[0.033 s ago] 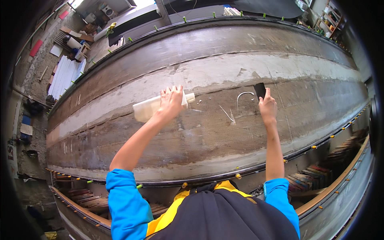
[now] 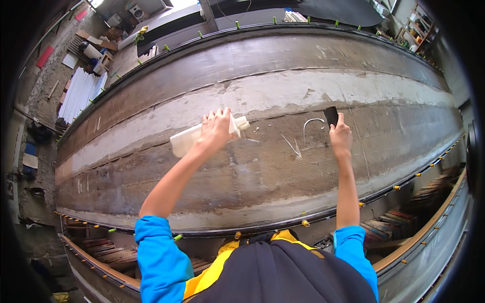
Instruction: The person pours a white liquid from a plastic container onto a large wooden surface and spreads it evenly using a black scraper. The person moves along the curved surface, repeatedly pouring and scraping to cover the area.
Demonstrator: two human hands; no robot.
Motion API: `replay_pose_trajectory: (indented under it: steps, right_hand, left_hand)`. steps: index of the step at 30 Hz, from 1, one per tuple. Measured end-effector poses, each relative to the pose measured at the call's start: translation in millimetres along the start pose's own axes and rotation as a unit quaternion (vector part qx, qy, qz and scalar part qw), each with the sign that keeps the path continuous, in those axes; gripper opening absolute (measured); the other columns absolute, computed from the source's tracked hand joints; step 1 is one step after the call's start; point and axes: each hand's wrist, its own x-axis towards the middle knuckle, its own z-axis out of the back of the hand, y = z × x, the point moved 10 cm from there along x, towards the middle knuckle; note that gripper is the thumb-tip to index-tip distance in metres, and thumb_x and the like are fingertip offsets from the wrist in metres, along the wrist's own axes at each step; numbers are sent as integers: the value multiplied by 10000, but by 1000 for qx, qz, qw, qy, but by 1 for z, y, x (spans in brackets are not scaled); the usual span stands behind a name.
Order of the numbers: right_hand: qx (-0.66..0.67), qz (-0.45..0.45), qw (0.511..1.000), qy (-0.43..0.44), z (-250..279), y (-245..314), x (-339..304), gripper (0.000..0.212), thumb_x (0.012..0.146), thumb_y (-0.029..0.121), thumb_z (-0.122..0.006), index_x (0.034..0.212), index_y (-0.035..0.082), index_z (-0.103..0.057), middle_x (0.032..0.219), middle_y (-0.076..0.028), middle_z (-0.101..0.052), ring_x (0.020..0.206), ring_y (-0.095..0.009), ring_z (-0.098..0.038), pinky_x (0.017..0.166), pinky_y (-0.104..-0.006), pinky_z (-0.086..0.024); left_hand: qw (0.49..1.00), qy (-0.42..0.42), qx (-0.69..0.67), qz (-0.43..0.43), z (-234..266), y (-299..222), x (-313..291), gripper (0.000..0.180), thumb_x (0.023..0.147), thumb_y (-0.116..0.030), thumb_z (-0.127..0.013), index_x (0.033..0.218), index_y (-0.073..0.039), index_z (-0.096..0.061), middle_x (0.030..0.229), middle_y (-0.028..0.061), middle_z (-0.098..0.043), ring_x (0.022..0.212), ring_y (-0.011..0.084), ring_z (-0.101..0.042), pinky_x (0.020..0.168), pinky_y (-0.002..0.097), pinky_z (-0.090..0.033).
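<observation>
My left hand (image 2: 216, 130) curls its fingers over a cream-white, long piece (image 2: 188, 140) with a narrower, neck-like right end; its kind is not clear. That piece lies on a long, worn brown-grey work surface (image 2: 242, 184). Farther right, my right hand (image 2: 341, 136) is closed on a flat black rectangular piece (image 2: 331, 115), held tilted just over the surface. Between the hands lie a curved white strip (image 2: 305, 127), a thin straight pale strip (image 2: 290, 144) and a few small white bits.
A pale band (image 2: 283, 87) runs along the surface. Green pegs (image 2: 200, 35) line its far edge and yellow ones (image 2: 305, 223) its near edge. Below the near edge is a trough with stacked slats (image 2: 386, 224). White panels (image 2: 83, 91) lie at the far left.
The view has shifted slightly, so the surface and the things on it appear a little farther right and lower. Both hands keep their holds.
</observation>
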Motion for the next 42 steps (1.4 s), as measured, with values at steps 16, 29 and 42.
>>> replay_pose_trajectory:
  steps: [16,29,42]
  right_hand:
    - [-146,202,968,35,-77,164,-86,372,802,137,-597,1148,67,-479,650,-69,-627,554,-141,-619,461,-279,-496]
    - [-217,282,931,-85,-112,233,-116,266,835,61,-513,1101,49,-503,705,-81,-625,548,-188,-620,427,-258,-515]
    - [-232,194,953,-1,-108,230,-94,404,814,1,-505,1214,52,-472,613,-71,-561,449,-116,-489,346,-196,-398]
  left_hand:
    - [753,-197,-624,74,5,120,-50,740,563,-253,-826,1137,9,-441,960,168,-603,825,218,-624,707,314,-556]
    - [618,-403,-673,55,-6,164,-109,668,609,-78,-787,1179,-99,-440,1171,45,-459,1096,185,-453,959,341,-398]
    - [621,-387,-680,52,2,183,-133,678,589,-39,-763,1189,-101,-453,1161,33,-460,1102,179,-445,958,331,-369]
